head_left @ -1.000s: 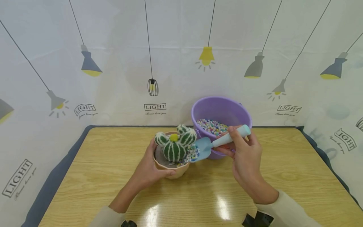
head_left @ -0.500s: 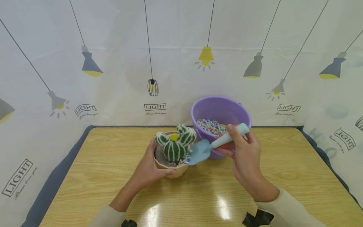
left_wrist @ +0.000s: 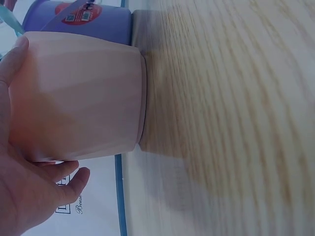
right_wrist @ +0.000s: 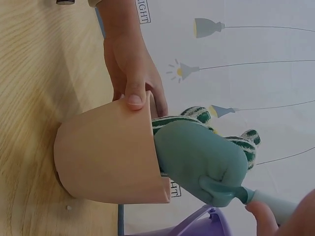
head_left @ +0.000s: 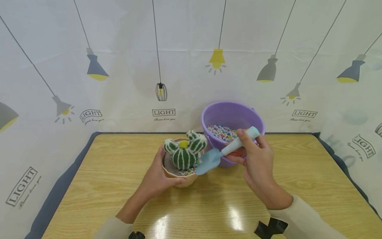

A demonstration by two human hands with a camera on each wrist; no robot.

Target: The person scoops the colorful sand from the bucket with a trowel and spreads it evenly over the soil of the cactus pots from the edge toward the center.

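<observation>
A peach flowerpot stands on the table with a knitted green-and-white cactus in it, topped by a yellow tuft. My left hand grips the pot's left side, thumb across the front near the rim. In my right hand is the handle of a light blue trowel, its blade tilted down with the tip right at the pot's right rim. Small multicoloured beads lie in the pot at the cactus's foot. The right wrist view shows the back of the blade overlapping the cactus.
A purple bucket partly filled with colourful beads stands behind my right hand, near the table's back edge. The wooden table meets a cloth backdrop printed with lamps. A small pale speck lies beside the pot.
The trowel has tipped steeper, its blade turning toward the pot, and the beads on it have slid off into the pot. My left hand and the pot have hardly moved.
</observation>
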